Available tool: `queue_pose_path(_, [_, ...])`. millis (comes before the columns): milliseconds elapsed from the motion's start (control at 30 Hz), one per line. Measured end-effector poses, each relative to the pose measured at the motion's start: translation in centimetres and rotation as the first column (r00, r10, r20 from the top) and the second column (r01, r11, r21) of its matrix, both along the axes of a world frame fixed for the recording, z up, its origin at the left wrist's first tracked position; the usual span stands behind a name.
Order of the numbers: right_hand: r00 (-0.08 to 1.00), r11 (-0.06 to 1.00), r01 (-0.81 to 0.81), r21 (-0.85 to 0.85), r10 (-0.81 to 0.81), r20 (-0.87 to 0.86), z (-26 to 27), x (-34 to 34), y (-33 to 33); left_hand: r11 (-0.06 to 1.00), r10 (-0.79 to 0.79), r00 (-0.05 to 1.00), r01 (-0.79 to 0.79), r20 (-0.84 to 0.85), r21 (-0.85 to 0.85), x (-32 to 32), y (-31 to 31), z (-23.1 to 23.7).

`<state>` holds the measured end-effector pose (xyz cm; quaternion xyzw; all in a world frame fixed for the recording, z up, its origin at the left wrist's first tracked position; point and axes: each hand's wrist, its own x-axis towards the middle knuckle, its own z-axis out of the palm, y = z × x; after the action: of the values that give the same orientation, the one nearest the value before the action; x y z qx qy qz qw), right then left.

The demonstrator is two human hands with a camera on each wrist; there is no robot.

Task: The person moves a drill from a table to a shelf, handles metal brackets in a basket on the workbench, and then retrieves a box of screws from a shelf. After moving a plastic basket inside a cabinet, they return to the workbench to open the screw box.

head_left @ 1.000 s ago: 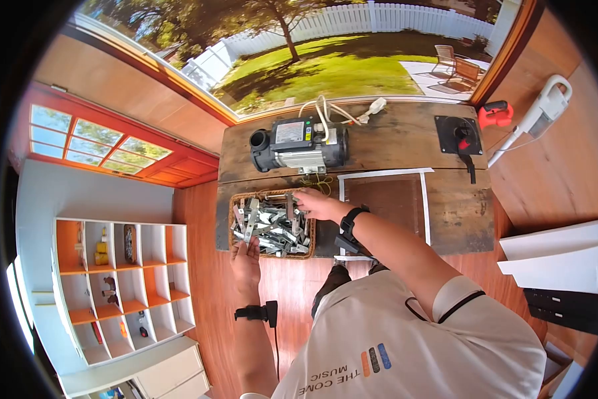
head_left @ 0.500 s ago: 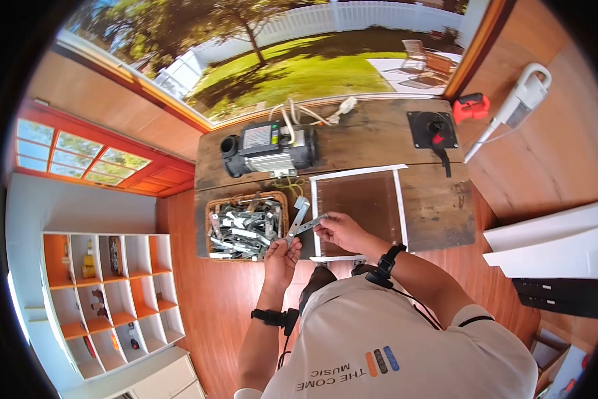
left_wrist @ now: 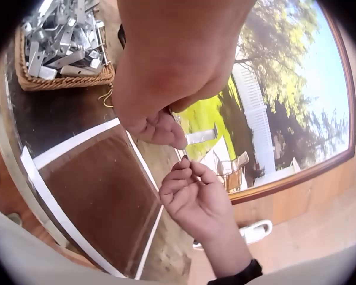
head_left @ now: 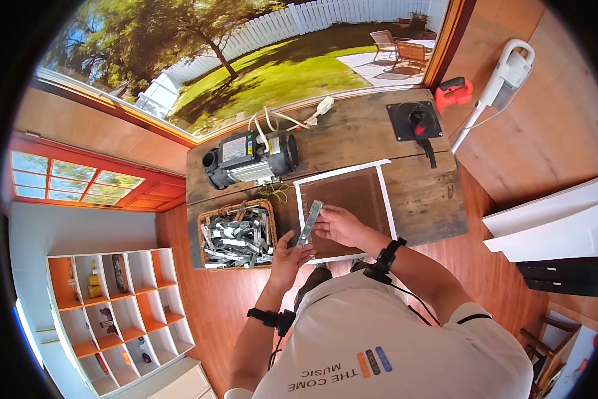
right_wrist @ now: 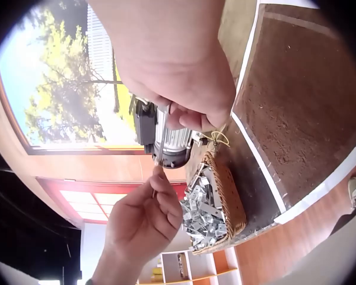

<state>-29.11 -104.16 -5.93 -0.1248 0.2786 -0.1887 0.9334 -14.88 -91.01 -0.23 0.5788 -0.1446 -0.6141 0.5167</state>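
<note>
Over the brown panel (head_left: 349, 199), my left hand (head_left: 287, 263) and right hand (head_left: 339, 227) hold flat metal brackets (head_left: 310, 223) between them, lined up as one narrow strip in the head view. The left hand grips the lower end; the right hand's fingertips pinch the side near the upper end. In the left wrist view a bent, flat metal end (left_wrist: 203, 136) sticks out past the fingers. The right wrist view shows the strip nearly edge-on, and the hands hide much of it. To the left stands a wicker basket (head_left: 273, 229) heaped with similar metal pieces.
A pump (head_left: 252, 159) with a white cord lies behind the basket on the wooden table (head_left: 352, 126). White tape (head_left: 386, 203) borders the brown panel. A black square plate (head_left: 405, 123) sits at the table's back right, near a white stick vacuum (head_left: 498, 86).
Both hands have moved right from the basket to the brown panel. The two brackets, spread in a V half a second ago, now lie along each other. The head view has shifted.
</note>
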Motion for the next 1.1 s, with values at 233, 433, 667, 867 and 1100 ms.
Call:
queue_pose_path(233, [0.990,0.986,-0.131,-0.100,0.125,-0.068,-1.1,0.8,1.0,0.970,-0.239,0.971,0.237,0.028,0.049,-0.2,0.8,-1.7])
queue_pose_path(433, [0.812,0.863,-0.355,-0.359,0.094,-0.576,-7.7,-3.5,-3.2,0.907,-0.393,0.916,0.373,0.074,0.197,1.1,3.1,-2.7])
queue_pose_path(667, [0.456,0.470,-0.644,-0.604,-0.398,-0.796,-12.4,-7.6,-6.6,0.924,-0.269,0.960,0.232,0.082,0.304,3.2,7.2,-3.8])
queue_pose_path(867, [0.448,0.397,-0.654,-0.644,-0.482,-0.753,-11.8,-6.8,-5.7,0.942,-0.198,0.977,0.169,0.076,0.291,4.3,8.0,-3.9])
queue_pose_path(1100, [0.255,0.336,-0.786,-0.520,-0.589,-0.767,-13.7,-5.3,-5.6,0.937,-0.231,0.958,0.172,0.170,0.303,6.6,8.8,-2.8])
